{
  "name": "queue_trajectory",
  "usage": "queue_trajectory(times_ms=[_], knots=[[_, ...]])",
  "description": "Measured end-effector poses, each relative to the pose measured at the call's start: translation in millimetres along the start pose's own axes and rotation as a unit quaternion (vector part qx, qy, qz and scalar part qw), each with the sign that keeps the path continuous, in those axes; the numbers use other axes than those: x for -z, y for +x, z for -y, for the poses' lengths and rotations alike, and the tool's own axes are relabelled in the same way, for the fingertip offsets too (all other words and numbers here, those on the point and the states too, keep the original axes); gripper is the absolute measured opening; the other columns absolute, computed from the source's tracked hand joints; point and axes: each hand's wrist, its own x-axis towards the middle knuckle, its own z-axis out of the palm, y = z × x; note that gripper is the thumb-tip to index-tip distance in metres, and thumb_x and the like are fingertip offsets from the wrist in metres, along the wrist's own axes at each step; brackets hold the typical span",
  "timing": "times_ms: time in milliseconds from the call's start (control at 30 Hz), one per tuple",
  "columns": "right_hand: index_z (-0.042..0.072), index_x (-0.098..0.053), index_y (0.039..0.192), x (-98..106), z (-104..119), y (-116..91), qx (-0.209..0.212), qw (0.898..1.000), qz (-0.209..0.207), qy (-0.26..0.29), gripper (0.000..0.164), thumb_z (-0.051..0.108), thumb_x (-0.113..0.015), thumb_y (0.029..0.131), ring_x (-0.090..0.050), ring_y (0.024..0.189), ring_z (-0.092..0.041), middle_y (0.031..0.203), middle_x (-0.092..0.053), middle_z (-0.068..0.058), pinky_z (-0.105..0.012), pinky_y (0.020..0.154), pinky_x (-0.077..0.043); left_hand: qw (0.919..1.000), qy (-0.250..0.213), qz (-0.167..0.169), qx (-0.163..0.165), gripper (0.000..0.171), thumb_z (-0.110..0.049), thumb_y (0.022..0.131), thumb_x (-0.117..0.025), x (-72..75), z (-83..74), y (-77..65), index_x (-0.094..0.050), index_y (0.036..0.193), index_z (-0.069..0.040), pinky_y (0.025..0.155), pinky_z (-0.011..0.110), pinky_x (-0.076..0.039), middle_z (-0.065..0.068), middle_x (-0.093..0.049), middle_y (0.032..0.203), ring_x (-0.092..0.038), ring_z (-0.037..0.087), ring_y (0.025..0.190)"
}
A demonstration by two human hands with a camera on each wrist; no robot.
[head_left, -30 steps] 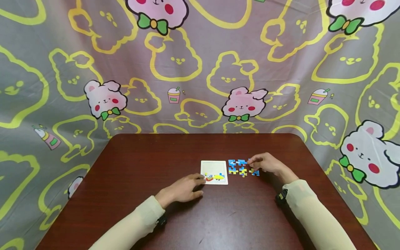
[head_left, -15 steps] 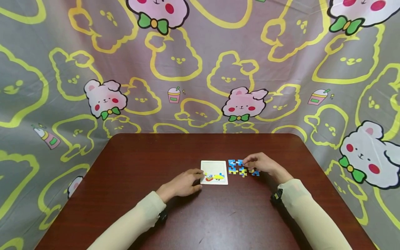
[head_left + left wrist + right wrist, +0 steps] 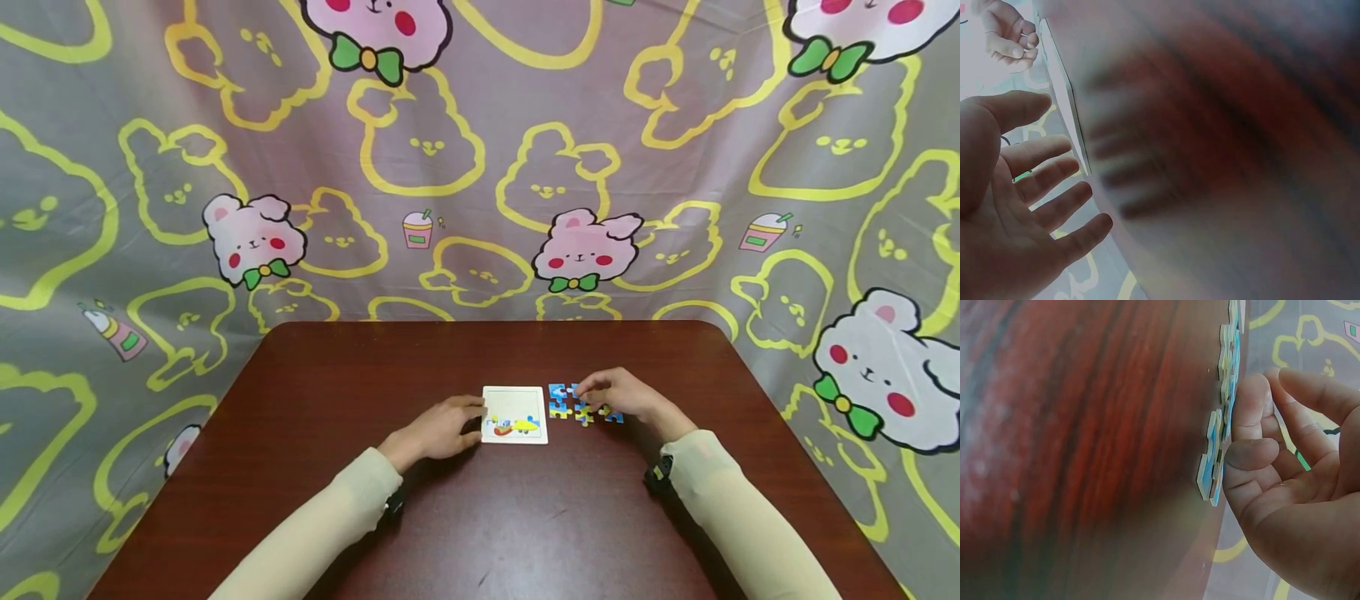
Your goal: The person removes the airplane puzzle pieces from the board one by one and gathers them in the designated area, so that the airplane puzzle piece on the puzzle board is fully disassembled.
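Note:
A square, cream-coloured puzzle tray (image 3: 513,402) lies flat on the table, with a colourful picture along its near part. My left hand (image 3: 440,428) is at the tray's left edge, its fingers spread toward the rim. In the left wrist view the tray (image 3: 1063,87) shows edge-on just past the fingertips. Blue and yellow jigsaw pieces (image 3: 558,409) lie in two rows to the right of the tray. My right hand (image 3: 628,397) hovers low over them with bent, relaxed fingers, partly hiding the far row. No piece shows between its fingers (image 3: 1251,454) in the right wrist view.
The dark wooden table (image 3: 360,367) reaches back to a grey curtain (image 3: 480,100) printed with rabbits and yellow outlines, which also hangs along both sides. Each wrist carries a black strap-on device, such as the right one (image 3: 660,472).
My right hand has moved left over the far row of pieces. My left hand has drawn back slightly from over the tray to its left edge. The tray stays put.

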Motion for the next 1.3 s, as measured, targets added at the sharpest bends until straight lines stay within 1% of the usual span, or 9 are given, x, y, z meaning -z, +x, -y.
queue_trajectory(times_ms=[200,433,567,733,800,833,1000,1100,1300], knots=[[0.006,-0.074,0.111,-3,2,2,-0.004,1.000,0.001,0.003,0.020,0.014,-0.064,0.096,-0.070,0.084,-0.021,0.107,-0.074,-0.014,-0.028,0.053,-0.045,0.9999,0.003,0.010,0.012,0.047,-0.021,0.096,-0.064,-0.5,2.5,2.3,-0.058,0.138,-0.001,0.110,0.053,-0.043,0.017,-0.052,0.148,-0.047,0.039,0.139],[0.003,-0.073,0.111,-5,3,4,0.006,1.000,0.006,0.006,0.021,0.015,-0.065,0.096,-0.067,0.082,-0.021,0.106,-0.074,-0.013,-0.029,0.055,-0.047,0.9995,0.010,0.018,0.023,0.045,-0.023,0.096,-0.065,-0.8,3.3,3.2,-0.060,0.136,-0.003,0.108,0.055,-0.044,0.015,-0.052,0.148,-0.047,0.038,0.139],[0.005,-0.073,0.112,-8,6,4,0.003,1.000,0.010,0.011,0.020,0.015,-0.065,0.096,-0.062,0.075,-0.021,0.101,-0.073,-0.013,-0.030,0.055,-0.046,0.9993,0.008,0.020,0.030,0.044,-0.024,0.095,-0.066,0.4,2.8,4.0,-0.061,0.135,-0.005,0.108,0.056,-0.044,0.014,-0.052,0.149,-0.047,0.036,0.139],[0.006,-0.074,0.111,-12,9,5,0.004,1.000,0.009,0.006,0.020,0.015,-0.065,0.096,-0.056,0.068,-0.020,0.097,-0.074,-0.011,-0.029,0.053,-0.043,0.9985,0.012,0.028,0.045,0.050,-0.028,0.095,-0.066,0.0,3.7,6.2,-0.057,0.140,-0.008,0.108,0.056,-0.044,0.013,-0.049,0.151,-0.045,0.034,0.141],[0.006,-0.074,0.110,-13,10,7,0.007,1.000,0.007,0.006,0.019,0.014,-0.064,0.096,-0.057,0.068,-0.019,0.097,-0.074,-0.011,-0.027,0.052,-0.040,0.9983,0.012,0.030,0.049,0.054,-0.030,0.095,-0.067,-0.4,4.4,7.1,-0.055,0.142,-0.007,0.108,0.056,-0.044,0.014,-0.049,0.152,-0.045,0.035,0.141],[0.006,-0.074,0.110,-14,10,7,0.007,1.000,0.006,0.005,0.019,0.014,-0.064,0.096,-0.060,0.070,-0.018,0.098,-0.075,-0.010,-0.026,0.051,-0.040,0.9982,0.011,0.030,0.051,0.055,-0.031,0.095,-0.067,-0.7,4.8,7.5,-0.054,0.143,-0.007,0.109,0.056,-0.044,0.014,-0.048,0.152,-0.045,0.035,0.141],[0.006,-0.074,0.112,-18,11,10,0.009,1.000,0.011,0.006,0.021,0.015,-0.064,0.096,-0.069,0.082,-0.019,0.102,-0.075,-0.010,-0.023,0.050,-0.038,0.9970,0.010,0.037,0.067,0.061,-0.037,0.094,-0.067,-1.5,6.1,8.7,-0.052,0.145,-0.008,0.110,0.056,-0.042,0.012,-0.046,0.155,-0.042,0.034,0.143],[0.007,-0.074,0.111,-22,14,11,0.010,1.000,0.016,0.003,0.020,0.017,-0.065,0.096,-0.070,0.085,-0.020,0.102,-0.075,-0.009,-0.024,0.053,-0.040,0.9962,0.011,0.041,0.076,0.064,-0.041,0.094,-0.067,-1.9,6.4,9.2,-0.050,0.147,-0.010,0.110,0.058,-0.041,0.010,-0.043,0.157,-0.040,0.034,0.145],[0.008,-0.075,0.108,-28,22,13,0.020,1.000,0.013,-0.011,0.018,0.018,-0.067,0.095,-0.067,0.080,-0.021,0.096,-0.074,-0.011,-0.029,0.056,-0.044,0.9960,0.008,0.036,0.081,0.066,-0.041,0.091,-0.070,-2.1,6.6,10.9,-0.051,0.146,-0.010,0.109,0.061,-0.041,0.011,-0.044,0.156,-0.039,0.034,0.145]])
